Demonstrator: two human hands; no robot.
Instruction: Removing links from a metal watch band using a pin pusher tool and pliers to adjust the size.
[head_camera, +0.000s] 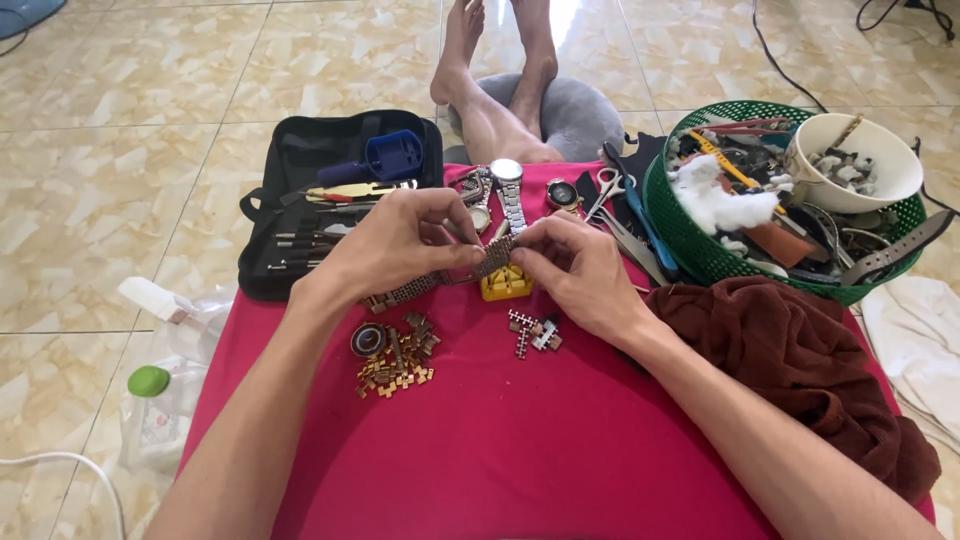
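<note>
Both hands meet on a metal watch band (494, 256): the left hand (400, 245) pinches one end between thumb and fingers, the right hand (572, 268) pinches the other, and the band sits just above a small yellow block (506, 285) on the red cloth (520, 440). A longer stretch of band trails from under the left hand towards the person's left. To work links like these well, I judge the band should lie flat and square on the block, with the fingertips close to the joint so it cannot twist, and loose bits kept over the cloth so none roll away. Just below the left hand lie a round ring-like part (367, 340) and one heap of brass-coloured links (398, 362), too many and too small to count; just below the right hand is one small cluster of silver links (534, 332). Beyond the grip lie three watches (508, 180), as far as I can tell, and one pair of scissors (606, 186). Further left is one open black tool case (340, 200); further right one green basket (700, 255) holding one white bowl (860, 160), and one brown cloth (800, 360) beside the right forearm.
</note>
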